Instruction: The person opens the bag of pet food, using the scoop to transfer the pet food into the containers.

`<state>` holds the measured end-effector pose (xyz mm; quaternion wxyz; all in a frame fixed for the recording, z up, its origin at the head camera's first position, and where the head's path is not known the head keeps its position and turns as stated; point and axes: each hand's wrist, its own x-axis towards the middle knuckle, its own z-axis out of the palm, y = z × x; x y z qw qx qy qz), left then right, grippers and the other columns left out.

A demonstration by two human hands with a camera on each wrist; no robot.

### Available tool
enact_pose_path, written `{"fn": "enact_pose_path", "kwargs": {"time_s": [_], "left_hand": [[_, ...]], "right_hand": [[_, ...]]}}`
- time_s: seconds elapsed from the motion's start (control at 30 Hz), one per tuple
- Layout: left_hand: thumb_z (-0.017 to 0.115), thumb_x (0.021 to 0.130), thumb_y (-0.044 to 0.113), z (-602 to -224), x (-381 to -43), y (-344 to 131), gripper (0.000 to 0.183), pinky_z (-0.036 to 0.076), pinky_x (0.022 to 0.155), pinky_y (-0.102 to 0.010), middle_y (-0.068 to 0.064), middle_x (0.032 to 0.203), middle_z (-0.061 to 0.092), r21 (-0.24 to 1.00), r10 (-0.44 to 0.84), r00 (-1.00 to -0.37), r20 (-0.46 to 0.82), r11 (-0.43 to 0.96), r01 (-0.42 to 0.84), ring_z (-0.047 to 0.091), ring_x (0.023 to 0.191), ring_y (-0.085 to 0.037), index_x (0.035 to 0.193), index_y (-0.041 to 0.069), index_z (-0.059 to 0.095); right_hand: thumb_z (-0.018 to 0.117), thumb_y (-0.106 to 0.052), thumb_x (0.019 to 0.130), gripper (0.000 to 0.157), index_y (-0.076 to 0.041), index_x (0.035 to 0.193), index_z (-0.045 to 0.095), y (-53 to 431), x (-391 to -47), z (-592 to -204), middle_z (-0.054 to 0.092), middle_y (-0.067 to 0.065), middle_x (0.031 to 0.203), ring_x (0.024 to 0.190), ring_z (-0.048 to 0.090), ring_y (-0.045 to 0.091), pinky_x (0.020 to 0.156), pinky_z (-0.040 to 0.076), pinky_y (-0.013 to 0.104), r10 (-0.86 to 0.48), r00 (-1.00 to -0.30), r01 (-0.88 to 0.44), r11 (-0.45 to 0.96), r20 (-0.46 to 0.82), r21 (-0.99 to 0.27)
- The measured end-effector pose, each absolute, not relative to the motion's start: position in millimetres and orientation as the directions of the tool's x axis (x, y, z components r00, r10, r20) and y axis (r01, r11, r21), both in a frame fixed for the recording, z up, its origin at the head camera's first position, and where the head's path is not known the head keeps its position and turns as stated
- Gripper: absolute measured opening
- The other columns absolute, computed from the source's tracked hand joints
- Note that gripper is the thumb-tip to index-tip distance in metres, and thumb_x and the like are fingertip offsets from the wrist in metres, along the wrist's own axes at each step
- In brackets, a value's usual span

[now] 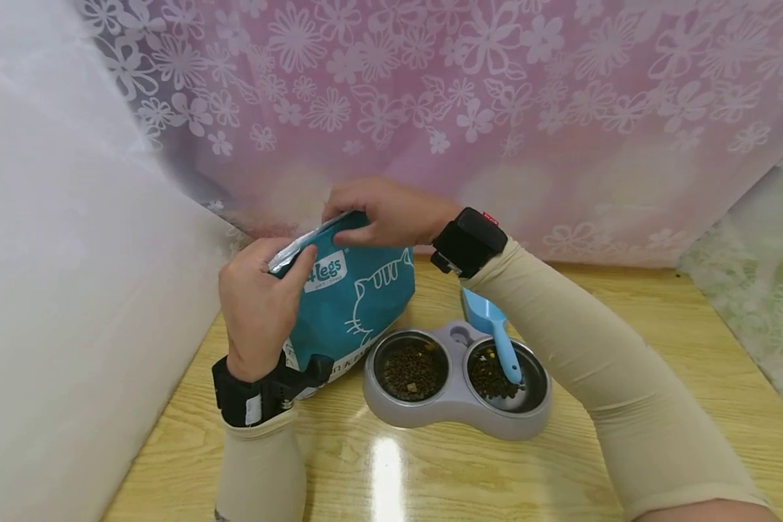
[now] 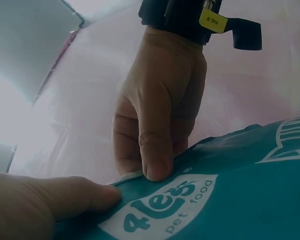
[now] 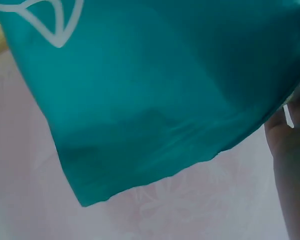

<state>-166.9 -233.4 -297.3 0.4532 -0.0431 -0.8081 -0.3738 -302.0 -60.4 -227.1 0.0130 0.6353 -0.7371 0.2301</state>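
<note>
A teal pet food bag (image 1: 381, 290) with a white cat outline and a "4Legs" label stands tilted on the table. My left hand (image 1: 261, 304) pinches its silver-lined top edge at the left corner, thumb on the front face. Farther along the same edge, my right hand (image 1: 391, 214) grips it with the thumb in front and the fingers behind. In the left wrist view the right hand (image 2: 162, 100) comes down from above onto the rim, beside the left thumb (image 2: 85, 195). The right wrist view is mostly filled by the bag (image 3: 140, 115), its loose corner hanging free.
Right of the bag sits a grey double feeder (image 1: 457, 399) with two metal bowls. Brown kibble (image 1: 407, 370) lies in the left bowl, some more in the right. A light blue scoop (image 1: 496, 322) leans across the right bowl. Floral cloth (image 1: 496, 130) hangs behind the wooden table (image 1: 339, 464).
</note>
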Motion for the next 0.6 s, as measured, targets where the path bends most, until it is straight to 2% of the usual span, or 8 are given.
{"fn": "enact_pose_path", "kwargs": {"time_s": [0.17, 0.4, 0.5, 0.6], "left_hand": [[0.072, 0.086, 0.029, -296.8, -168.2, -235.0, 0.026, 0.046, 0.062, -0.029, -0.002, 0.088, 0.068, 0.57, -0.243, -0.609, 0.755, 0.703, 0.425, 0.062, 0.074, -0.015, 0.095, 0.005, 0.074], [0.074, 0.084, 0.036, -296.8, -171.0, -240.0, 0.034, 0.049, 0.063, -0.028, 0.001, 0.093, 0.069, 0.633, -0.216, -0.698, 0.683, 0.65, 0.419, 0.063, 0.077, -0.011, 0.103, 0.008, 0.073], [0.074, 0.084, 0.035, -299.3, -173.0, -238.2, 0.033, 0.049, 0.063, -0.028, 0.0, 0.091, 0.07, 0.622, -0.231, -0.678, 0.698, 0.665, 0.414, 0.064, 0.078, -0.013, 0.102, 0.007, 0.073], [0.072, 0.086, 0.03, -302.0, -175.8, -235.5, 0.027, 0.047, 0.062, -0.029, -0.002, 0.088, 0.07, 0.608, -0.254, -0.631, 0.733, 0.661, 0.439, 0.064, 0.075, -0.014, 0.097, 0.005, 0.074]], "right_hand": [[0.069, -0.018, 0.089, 0.013, -0.012, 0.101, 0.068, -62.7, -304.0, -228.9, 0.057, -0.005, 0.092, 0.084, 0.052, 0.007, 0.079, 0.045, 0.023, -0.925, -0.189, -0.94, 0.074, 0.329, -0.334], [0.069, -0.016, 0.09, 0.007, -0.012, 0.096, 0.069, -65.3, -306.8, -232.5, 0.057, -0.005, 0.088, 0.08, 0.052, 0.008, 0.075, 0.046, 0.023, -0.915, -0.159, -0.929, 0.012, 0.371, -0.371], [0.068, -0.015, 0.091, 0.008, -0.011, 0.098, 0.069, -68.1, -307.7, -233.9, 0.057, -0.005, 0.089, 0.082, 0.053, 0.008, 0.076, 0.046, 0.023, -0.914, -0.154, -0.93, 0.006, 0.375, -0.368], [0.068, -0.014, 0.091, 0.009, -0.011, 0.099, 0.068, -69.0, -308.8, -234.8, 0.057, -0.005, 0.091, 0.083, 0.052, 0.007, 0.077, 0.046, 0.023, -0.918, -0.159, -0.926, 0.011, 0.362, -0.379]]}}
